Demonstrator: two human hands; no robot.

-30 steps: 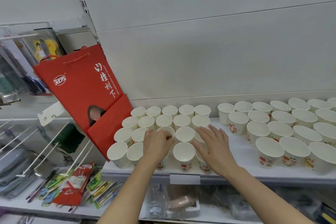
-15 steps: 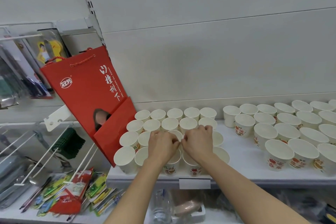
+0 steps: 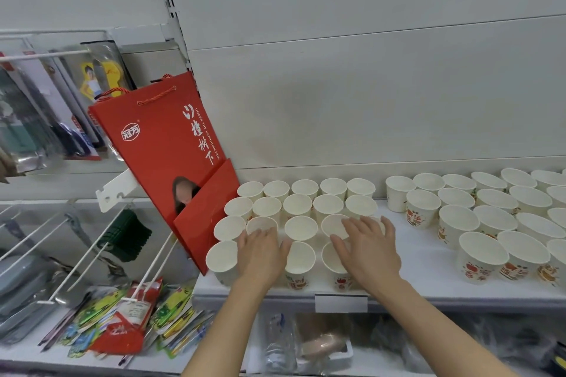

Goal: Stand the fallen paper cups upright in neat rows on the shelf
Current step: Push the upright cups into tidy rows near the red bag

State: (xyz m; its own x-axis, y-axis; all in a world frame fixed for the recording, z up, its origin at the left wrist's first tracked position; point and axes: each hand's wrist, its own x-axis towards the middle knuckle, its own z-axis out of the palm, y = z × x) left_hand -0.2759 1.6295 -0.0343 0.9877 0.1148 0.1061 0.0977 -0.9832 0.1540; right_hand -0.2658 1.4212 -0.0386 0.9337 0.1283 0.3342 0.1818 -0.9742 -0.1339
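Two blocks of white paper cups with red fruit prints stand upright on the white shelf point(image 3: 422, 263). The left block point(image 3: 301, 228) forms several rows beside a red bag; the right block point(image 3: 487, 217) stretches to the frame's right edge. My left hand point(image 3: 260, 254) lies flat over the front-left cups, fingers spread, covering a front-row cup. My right hand point(image 3: 366, 246) rests palm down across the rims of the front-right cups of the left block, fingers apart. Neither hand grips a cup. No fallen cup is visible.
A red paper gift bag point(image 3: 171, 159) leans against the left block's edge. Left of it, wire hooks point(image 3: 76, 257) carry packaged goods. A bare strip of shelf separates the two cup blocks. A price-tag holder point(image 3: 341, 303) sits on the shelf's front lip; bagged items lie on the shelf below.
My hands, bunched together over the middle cups half a second ago, have parted and flattened. The left is now over the front-left cups, the right over the front-right ones.
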